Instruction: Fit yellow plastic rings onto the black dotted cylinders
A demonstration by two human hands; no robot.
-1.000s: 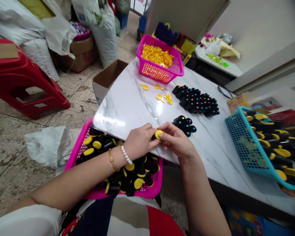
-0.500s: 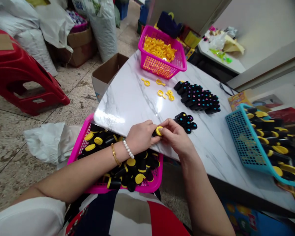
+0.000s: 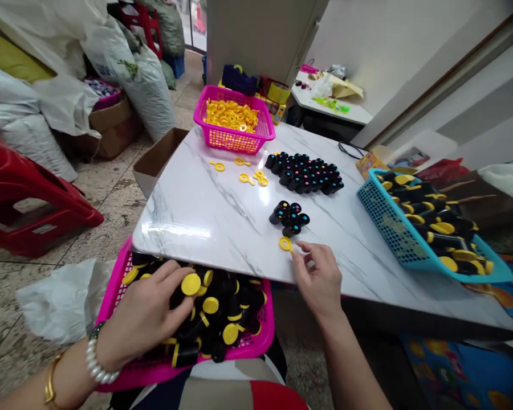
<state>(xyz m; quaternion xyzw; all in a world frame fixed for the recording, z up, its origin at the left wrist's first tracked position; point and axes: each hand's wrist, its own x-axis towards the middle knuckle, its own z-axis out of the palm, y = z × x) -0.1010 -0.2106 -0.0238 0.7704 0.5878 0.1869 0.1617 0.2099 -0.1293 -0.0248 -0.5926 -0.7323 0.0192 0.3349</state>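
Near the front edge of the tabletop (image 3: 222, 219), the right hand (image 3: 318, 279) pinches a yellow ring (image 3: 285, 249) by its tab. Below the tabletop's front edge, the left hand (image 3: 147, 307) hovers over a pink basket (image 3: 268, 336) of capped tubes, thumb and fingers around one capped tube (image 3: 190, 284); whether it grips, I cannot tell. On the tabletop's middle stand black tubes (image 3: 305, 175) in two clusters; toward the tabletop's far end lie loose rings (image 3: 263, 181).

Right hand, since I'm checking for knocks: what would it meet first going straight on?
Likely the small cluster of black cylinders, just beyond the yellow ring at the right hand; depth is unclear.
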